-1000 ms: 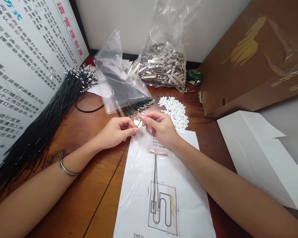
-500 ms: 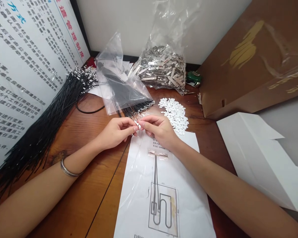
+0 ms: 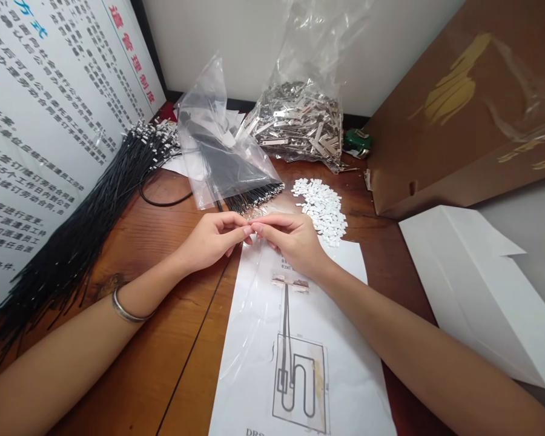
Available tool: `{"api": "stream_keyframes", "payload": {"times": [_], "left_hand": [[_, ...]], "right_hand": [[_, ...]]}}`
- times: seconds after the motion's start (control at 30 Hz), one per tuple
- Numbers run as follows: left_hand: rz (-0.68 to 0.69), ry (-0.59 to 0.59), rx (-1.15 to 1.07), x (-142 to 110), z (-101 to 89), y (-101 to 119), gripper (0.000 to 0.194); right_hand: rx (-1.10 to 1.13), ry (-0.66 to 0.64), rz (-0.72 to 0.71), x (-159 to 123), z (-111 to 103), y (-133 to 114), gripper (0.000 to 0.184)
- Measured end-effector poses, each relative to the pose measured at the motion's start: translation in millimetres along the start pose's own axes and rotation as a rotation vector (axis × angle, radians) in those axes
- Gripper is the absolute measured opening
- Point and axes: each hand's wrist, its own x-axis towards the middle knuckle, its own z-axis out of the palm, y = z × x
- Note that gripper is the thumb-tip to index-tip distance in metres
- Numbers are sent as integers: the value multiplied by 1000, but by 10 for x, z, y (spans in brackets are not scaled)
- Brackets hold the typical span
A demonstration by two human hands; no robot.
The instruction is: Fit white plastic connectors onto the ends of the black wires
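My left hand (image 3: pixel 211 239) and my right hand (image 3: pixel 290 237) meet fingertip to fingertip above the top of a printed drawing sheet (image 3: pixel 300 357) on the wooden table. Both pinch a small part between them, too tiny to name; a thin black wire runs down from the left fingers toward the table. Just behind the hands lies a clear bag (image 3: pixel 218 151) with black wire ends (image 3: pixel 254 197) sticking out. A pile of small white pieces (image 3: pixel 322 206) sits right of the hands. A silver bangle is on my left wrist.
A big bundle of black wires (image 3: pixel 82 236) lies along the left by a printed board (image 3: pixel 40 121). A clear bag of metal strips (image 3: pixel 300 124) stands at the back. A brown cardboard box (image 3: pixel 463 115) and a white paper bag (image 3: pixel 476 284) are on the right.
My two hands have drawn closer, until the fingertips touch. The short wire end seen between them a second ago is now covered by the fingers.
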Motion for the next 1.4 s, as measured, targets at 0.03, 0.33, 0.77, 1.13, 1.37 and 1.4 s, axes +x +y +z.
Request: {"api": "stream_keyframes", "payload": {"times": [0.03, 0.33, 0.77, 1.13, 1.37, 1.4], "left_hand": [[-4, 2, -7, 1, 1, 4, 30], [-36, 16, -11, 0, 3, 14, 24], [-65, 67, -40, 7, 24, 54, 23], [-40, 53, -58, 8, 25, 29, 21], [-24, 61, -36, 4, 28, 26, 22], [-24, 62, -33, 3, 29, 27, 21]], "right_hand": [[-19, 9, -15, -4, 6, -2, 7], [-91, 26, -49, -14, 12, -1, 10], [170, 48, 61, 50, 1, 7, 23], [187, -10, 80, 45, -51, 50, 18], [178, -23, 74, 42, -41, 11, 19], [178, -23, 79, 43, -38, 4, 18]]}}
